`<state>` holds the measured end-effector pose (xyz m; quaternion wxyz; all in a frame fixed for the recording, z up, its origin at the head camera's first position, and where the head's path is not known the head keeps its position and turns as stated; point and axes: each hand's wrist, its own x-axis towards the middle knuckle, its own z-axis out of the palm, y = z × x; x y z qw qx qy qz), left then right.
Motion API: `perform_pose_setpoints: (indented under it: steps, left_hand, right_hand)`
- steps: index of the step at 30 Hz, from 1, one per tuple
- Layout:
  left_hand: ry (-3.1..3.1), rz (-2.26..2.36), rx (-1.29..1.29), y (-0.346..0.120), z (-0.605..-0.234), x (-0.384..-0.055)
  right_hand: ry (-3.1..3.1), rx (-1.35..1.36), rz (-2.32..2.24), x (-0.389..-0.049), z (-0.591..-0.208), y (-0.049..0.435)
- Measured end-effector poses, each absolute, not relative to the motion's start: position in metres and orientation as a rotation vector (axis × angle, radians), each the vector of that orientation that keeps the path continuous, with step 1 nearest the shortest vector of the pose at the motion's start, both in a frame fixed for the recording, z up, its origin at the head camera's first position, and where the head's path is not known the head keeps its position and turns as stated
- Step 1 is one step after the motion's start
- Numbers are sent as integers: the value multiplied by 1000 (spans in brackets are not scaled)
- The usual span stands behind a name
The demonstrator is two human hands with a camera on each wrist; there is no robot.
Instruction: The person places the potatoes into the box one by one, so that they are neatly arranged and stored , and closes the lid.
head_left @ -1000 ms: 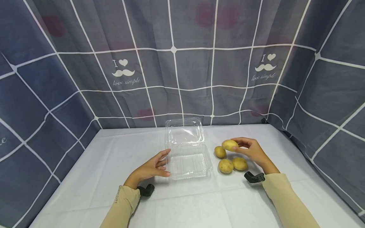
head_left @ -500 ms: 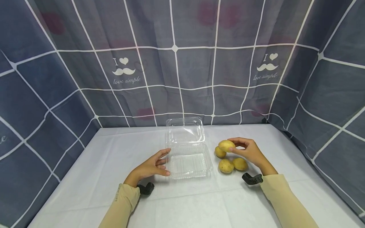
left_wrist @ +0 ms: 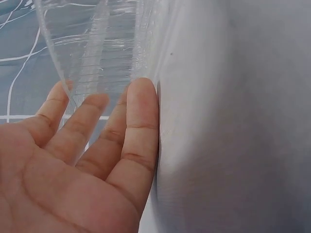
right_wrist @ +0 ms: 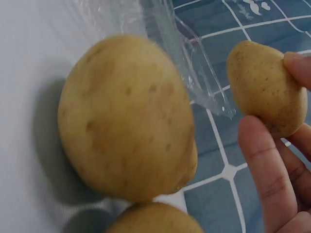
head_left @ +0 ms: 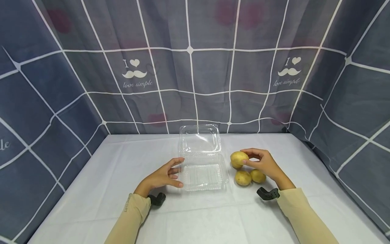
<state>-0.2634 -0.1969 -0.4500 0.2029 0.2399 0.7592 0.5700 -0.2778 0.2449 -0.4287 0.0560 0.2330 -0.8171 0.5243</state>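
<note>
Two beige sleeves [head_left: 131, 217] reach in over the front edge of the white-covered table [head_left: 195, 220]. Leftmost, the left hand [head_left: 163, 176] has its thumb and fingers spread, the tips at the left wall of a clear plastic clamshell container [head_left: 202, 186]; they seem to touch that wall without pinching it. The container sits with its base toward the table's front edge and its hinged lid [head_left: 200, 139] laid back toward the rear edge, where a dark curtain with white gridlines [head_left: 210, 74] hangs. Near the container's right wall come the potatoes: a front potato [head_left: 243, 178] and, just to its right, a partner potato [head_left: 258, 176], with a rear potato [head_left: 236, 166] showing only as a sliver below the held potato [head_left: 240, 157]. Rightmost, the right hand [head_left: 262, 163] keeps a grip on that last one, pinching it between thumb and fingertips, apparently raised off the cloth. What matters most, I judge, is that the held potato lies between the right hand and the open base, near its right wall; its long axis seems roughly sideways, though the overlap blurs this. The left hand is farther off, across the container.
</note>
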Motion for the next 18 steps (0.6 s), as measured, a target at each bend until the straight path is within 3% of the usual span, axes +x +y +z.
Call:
perform_pose_setpoints:
  steps: [18]
  left_hand:
    - [2116,1595,657,-193,-450,-264]
  right_hand:
    - [-2492,739,1799,-273,-421,217]
